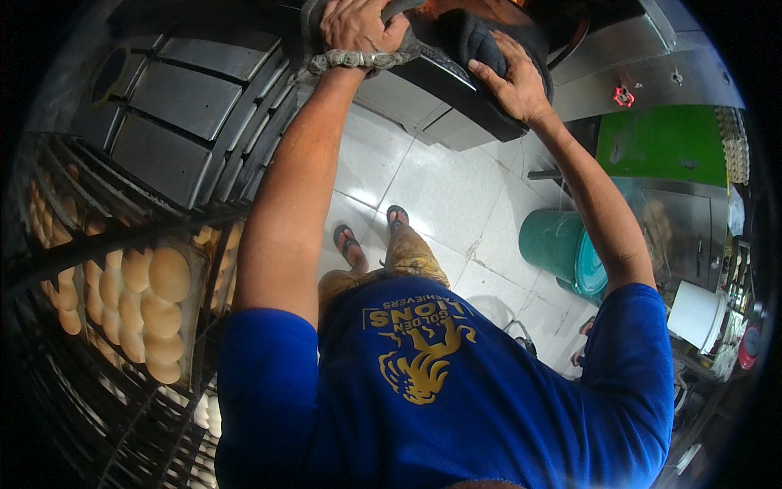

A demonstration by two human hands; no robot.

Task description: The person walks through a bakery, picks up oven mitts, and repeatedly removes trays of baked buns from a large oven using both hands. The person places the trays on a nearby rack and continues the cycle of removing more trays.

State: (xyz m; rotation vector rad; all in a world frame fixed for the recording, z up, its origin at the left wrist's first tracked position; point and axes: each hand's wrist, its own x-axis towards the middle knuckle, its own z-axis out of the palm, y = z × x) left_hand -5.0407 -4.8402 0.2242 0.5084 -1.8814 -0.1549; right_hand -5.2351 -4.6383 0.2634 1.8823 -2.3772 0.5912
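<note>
My left hand (363, 27) is at the top of the view, closed over a worn grey cloth (313, 30). A twisted, cord-like grey band (360, 60) crosses that wrist; whether it belongs to the cloth cannot be told. To its right, my right hand (516, 79) grips a folded black cloth pad (482, 46), thumb towards me. Between and below both hands runs a dark metal edge (449, 72) with a bright rim, perhaps a baking tray or oven part. Behind it, something orange-brown (437, 7) shows, cut off by the frame.
At left, a dark metal rack (122, 241) holds trays of pale golden bread rolls (162, 312). Metal panels (186, 98) stand beyond it. A green lidded bin (553, 241), steel cabinet (678, 226) and white bucket (696, 315) are at right. Another person's foot (577, 356) shows on the tiled floor (440, 177).
</note>
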